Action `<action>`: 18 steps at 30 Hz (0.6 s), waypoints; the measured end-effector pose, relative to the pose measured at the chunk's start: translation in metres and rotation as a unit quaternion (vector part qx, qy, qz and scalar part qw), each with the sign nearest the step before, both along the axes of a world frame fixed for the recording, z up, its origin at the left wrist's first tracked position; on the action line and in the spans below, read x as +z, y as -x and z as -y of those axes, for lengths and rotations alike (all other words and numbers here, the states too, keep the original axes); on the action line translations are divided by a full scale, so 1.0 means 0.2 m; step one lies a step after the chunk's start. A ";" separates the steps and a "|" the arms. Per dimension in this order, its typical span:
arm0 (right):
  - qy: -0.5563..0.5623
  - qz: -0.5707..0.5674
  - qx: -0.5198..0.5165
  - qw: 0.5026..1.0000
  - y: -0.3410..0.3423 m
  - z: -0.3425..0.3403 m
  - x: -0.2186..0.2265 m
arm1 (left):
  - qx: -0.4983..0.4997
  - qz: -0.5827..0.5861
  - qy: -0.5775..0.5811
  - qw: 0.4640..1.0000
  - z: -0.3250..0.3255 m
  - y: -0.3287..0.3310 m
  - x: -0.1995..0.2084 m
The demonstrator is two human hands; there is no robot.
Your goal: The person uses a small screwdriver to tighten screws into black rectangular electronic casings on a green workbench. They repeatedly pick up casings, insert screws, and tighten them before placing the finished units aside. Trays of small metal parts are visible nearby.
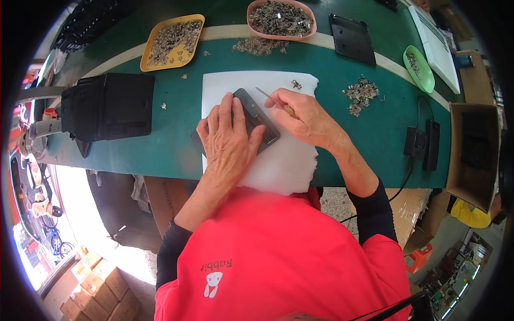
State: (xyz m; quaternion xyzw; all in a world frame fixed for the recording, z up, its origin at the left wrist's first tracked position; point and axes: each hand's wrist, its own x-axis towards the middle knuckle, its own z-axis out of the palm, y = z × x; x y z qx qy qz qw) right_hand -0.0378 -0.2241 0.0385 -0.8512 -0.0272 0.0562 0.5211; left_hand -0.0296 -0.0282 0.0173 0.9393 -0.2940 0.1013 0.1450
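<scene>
On a white foam sheet (289, 155) lies a dark grey plastic panel (247, 101), long, tilted and with small slots and fittings along it. My left hand (227, 134) grips this panel, fingers over its upper left part and thumb across its lower right; much of the panel is hidden beneath. My right hand (305, 119) is closed around a thin metal-shafted tool (266, 95) with a yellowish handle, its exact kind unclear. The shaft points up and left, beside the panel. A small metal clip (296, 84) rests on the foam's upper right.
Small metal parts fill a yellow tray (147, 63), a pink bowl (251, 29) and a green dish (426, 80). A loose pile (361, 95) sits right. Black panels (115, 107) are stacked left; a power adapter (415, 142) and cardboard box (455, 155) stand right.
</scene>
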 end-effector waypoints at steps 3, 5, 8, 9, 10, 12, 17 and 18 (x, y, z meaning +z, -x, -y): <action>0.091 0.077 0.027 0.992 0.11 0.00 0.01 | -0.020 0.025 0.005 0.999 -0.02 -0.02 0.00; 0.165 0.089 0.052 0.981 0.18 -0.02 0.05 | -0.030 0.042 0.025 0.998 -0.04 -0.02 -0.02; 0.267 0.062 0.056 0.960 0.25 -0.06 0.12 | -0.036 0.033 0.063 0.997 -0.04 -0.04 -0.04; 0.294 0.054 0.049 0.953 0.27 -0.08 0.13 | -0.034 0.028 0.060 0.997 -0.03 -0.04 -0.04; 0.320 0.045 0.042 0.945 0.28 -0.09 0.14 | -0.032 0.023 0.058 0.998 -0.02 -0.04 -0.03; 0.353 0.053 0.022 0.934 0.30 -0.12 0.13 | -0.026 0.023 0.049 0.998 -0.01 -0.04 -0.03; 0.390 0.077 0.002 0.917 0.28 -0.17 0.11 | -0.025 0.038 0.050 0.998 -0.02 -0.03 -0.04; 0.393 0.080 -0.002 0.916 0.28 -0.17 0.11 | -0.027 0.041 0.050 0.998 -0.03 -0.02 -0.04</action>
